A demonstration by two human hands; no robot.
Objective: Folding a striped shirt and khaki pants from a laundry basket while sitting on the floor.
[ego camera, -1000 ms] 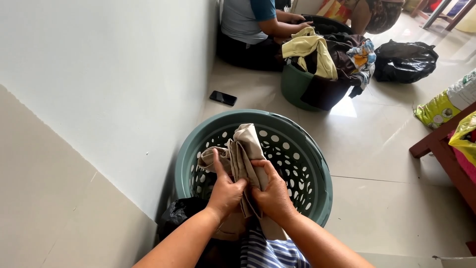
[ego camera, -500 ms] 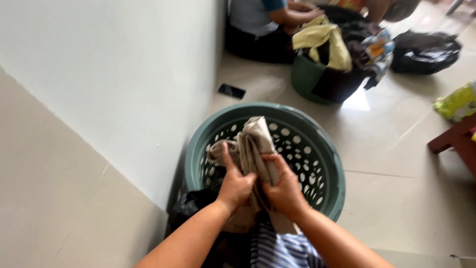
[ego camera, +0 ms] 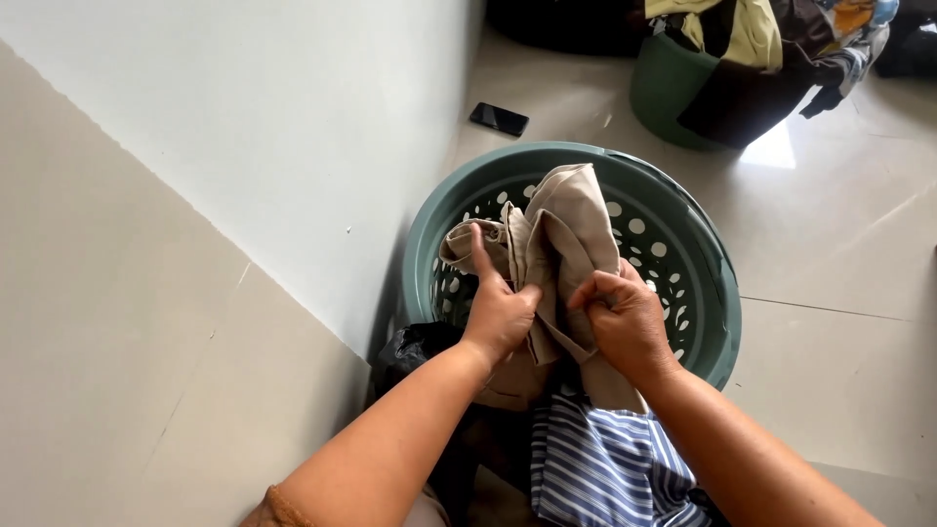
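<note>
Beige garment (ego camera: 561, 234) bunched up, held over the near rim of the green perforated laundry basket (ego camera: 703, 254). Left hand (ego camera: 498, 317) clenched on its left fold, right hand (ego camera: 625, 317) fisted on the right fold; both closed on cloth. Judging by this: garment is gathered, not yet flat or folded, and basket looks otherwise empty. Striped blue cloth (ego camera: 595, 459) lies below the hands. Phone (ego camera: 499, 118) on floor by wall; second, full basket (ego camera: 683, 88) well apart.

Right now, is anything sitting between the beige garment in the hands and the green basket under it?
Nothing visible. The left hand and right hand grip the beige garment directly over the green perforated basket, whose visible inside holds nothing else. The striped cloth lies nearer the person, outside the rim.
</note>
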